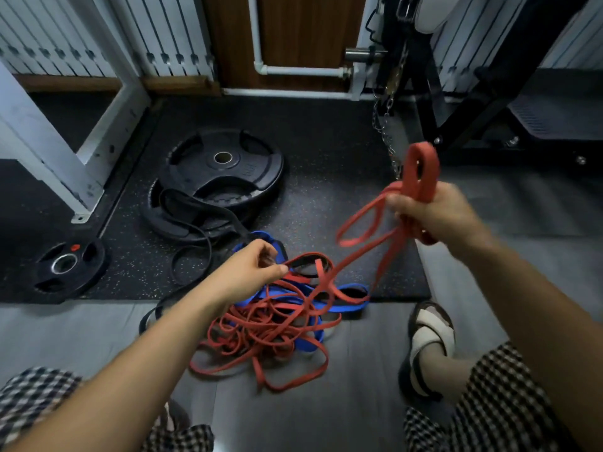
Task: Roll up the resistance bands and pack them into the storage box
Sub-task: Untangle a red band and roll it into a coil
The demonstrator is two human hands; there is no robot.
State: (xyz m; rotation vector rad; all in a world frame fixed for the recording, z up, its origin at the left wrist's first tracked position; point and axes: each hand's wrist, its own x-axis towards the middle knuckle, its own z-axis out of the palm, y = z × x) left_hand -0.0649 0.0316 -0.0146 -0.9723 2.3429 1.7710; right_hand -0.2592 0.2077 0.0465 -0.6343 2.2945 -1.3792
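A tangled heap of red resistance bands point(261, 334) lies on the floor between my knees, mixed with blue bands point(346, 306) and a black band point(192, 230) that trails toward the weight plates. My right hand point(437, 213) is raised on the right and shut on a partly coiled red band point(421, 171), whose loose loops hang down into the heap. My left hand point(251, 269) hovers over the heap's far edge, its fingers pinching a red strand. No storage box is in view.
Two stacked black weight plates point(222, 177) lie on the dark rubber mat, and a smaller plate point(68, 265) at the left. A white frame leg point(81, 177) stands left. A black rack with a chain point(385, 132) stands at the back right. My sandalled foot point(427, 340) rests right of the heap.
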